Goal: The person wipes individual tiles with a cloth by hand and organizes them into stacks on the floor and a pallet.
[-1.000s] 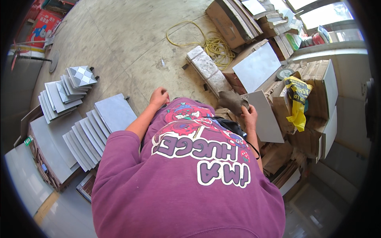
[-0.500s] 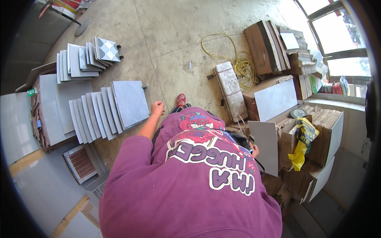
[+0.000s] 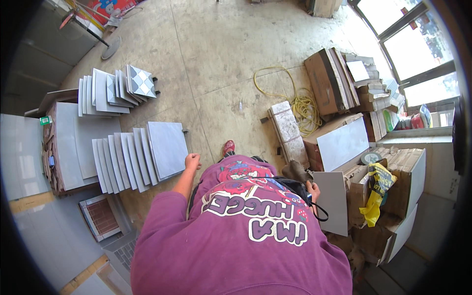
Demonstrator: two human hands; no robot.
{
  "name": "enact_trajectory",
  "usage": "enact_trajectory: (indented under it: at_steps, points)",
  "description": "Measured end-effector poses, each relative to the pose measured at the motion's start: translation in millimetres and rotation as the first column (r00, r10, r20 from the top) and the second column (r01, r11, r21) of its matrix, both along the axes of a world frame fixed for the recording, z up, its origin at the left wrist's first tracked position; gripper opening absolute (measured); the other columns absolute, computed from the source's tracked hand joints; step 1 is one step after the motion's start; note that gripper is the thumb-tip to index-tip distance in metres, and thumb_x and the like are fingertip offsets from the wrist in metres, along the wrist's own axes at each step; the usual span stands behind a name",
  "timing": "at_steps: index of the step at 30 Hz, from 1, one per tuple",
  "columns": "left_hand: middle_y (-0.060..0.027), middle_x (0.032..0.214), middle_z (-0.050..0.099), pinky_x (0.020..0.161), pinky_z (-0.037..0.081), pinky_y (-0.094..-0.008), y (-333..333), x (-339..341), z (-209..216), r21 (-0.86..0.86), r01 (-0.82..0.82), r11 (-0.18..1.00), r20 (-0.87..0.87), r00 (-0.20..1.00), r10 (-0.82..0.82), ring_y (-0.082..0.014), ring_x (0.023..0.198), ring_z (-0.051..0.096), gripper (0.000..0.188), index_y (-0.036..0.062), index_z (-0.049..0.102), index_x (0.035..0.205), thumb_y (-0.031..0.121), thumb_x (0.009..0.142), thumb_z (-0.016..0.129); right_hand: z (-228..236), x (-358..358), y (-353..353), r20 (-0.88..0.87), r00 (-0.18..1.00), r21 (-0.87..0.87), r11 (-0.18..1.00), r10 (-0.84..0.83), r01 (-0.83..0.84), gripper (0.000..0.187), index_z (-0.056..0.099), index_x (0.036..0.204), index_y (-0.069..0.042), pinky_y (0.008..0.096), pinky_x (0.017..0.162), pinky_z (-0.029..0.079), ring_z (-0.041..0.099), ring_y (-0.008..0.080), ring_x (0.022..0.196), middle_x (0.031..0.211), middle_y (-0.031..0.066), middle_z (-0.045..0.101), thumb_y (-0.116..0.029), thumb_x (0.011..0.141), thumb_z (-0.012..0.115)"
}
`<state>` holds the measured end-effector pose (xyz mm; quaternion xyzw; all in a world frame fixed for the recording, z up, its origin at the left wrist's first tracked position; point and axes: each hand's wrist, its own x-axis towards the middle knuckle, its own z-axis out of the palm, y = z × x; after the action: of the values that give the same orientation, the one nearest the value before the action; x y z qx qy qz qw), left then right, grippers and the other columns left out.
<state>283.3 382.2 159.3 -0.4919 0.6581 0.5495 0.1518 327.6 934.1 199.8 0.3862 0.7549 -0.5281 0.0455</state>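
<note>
My left hand [image 3: 192,161] hangs at my left side with its fingers curled in; nothing shows in it. It is beside the front panel [image 3: 168,147] of a row of grey tile panels. My right hand [image 3: 313,191] is closed low at my right side, at the end of a crumpled brownish-grey piece, perhaps a cloth or glove [image 3: 297,172], which it seems to grip. A black bag [image 3: 293,187] with a thin strap hangs beside this hand and partly hides the fingers. Just right of the hand stands a grey tile [image 3: 330,204].
A second row of panels [image 3: 105,93] stands at the left. On the right are a dusty long box [image 3: 287,130], a coiled yellow hose [image 3: 305,113], cardboard boxes [image 3: 324,81] and a yellow plastic bag [image 3: 376,196]. A stand's round base [image 3: 111,48] is at the far left.
The floor and stacks have shifted down in view, showing more of the far floor. My right hand has come forward a little, and the brownish-grey piece now shows above it.
</note>
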Motion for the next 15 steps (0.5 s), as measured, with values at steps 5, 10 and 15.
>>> enact_trajectory:
  at_steps: [5,10,15]
  points:
    - [-0.0054,0.074,0.058,0.04,0.045,-0.0289,10.9,11.2,2.8,-0.009,-0.117,0.993,-0.005,0.993,0.117,-0.0167,0.053,0.058,0.019,0.0049,0.059,0.094,0.019,0.081,0.057,-44.7,-0.7,29.6,0.007,0.997,0.014,0.997,0.082,-0.082,0.023,0.065,0.081,0.0,0.024,0.055,0.04,0.049,0.0058,0.062,0.068,-0.0032,0.059,-0.022,0.079,0.07]
    - [-0.0044,0.078,0.056,0.043,0.046,-0.028,27.4,18.7,2.7,0.022,-0.152,0.988,-0.033,0.988,0.153,-0.0162,0.056,0.056,0.021,0.0062,0.058,0.096,0.021,0.081,0.057,-41.7,-9.3,23.4,-0.061,0.998,-0.062,0.998,0.029,-0.033,0.018,0.065,0.08,0.001,0.0236,0.052,0.04,0.05,0.0062,0.059,0.068,-0.0015,0.06,-0.016,0.078,0.071]
    - [-0.0035,0.079,0.056,0.046,0.047,-0.0277,43.8,19.9,10.8,0.002,-0.147,0.989,-0.06,0.987,0.146,-0.0161,0.06,0.057,0.022,0.0071,0.058,0.098,0.023,0.082,0.056,-39.6,-8.4,33.5,-0.075,0.997,-0.289,0.957,-0.023,0.001,0.015,0.065,0.082,0.001,0.0236,0.051,0.041,0.052,0.007,0.058,0.067,-0.0004,0.06,-0.013,0.078,0.07]
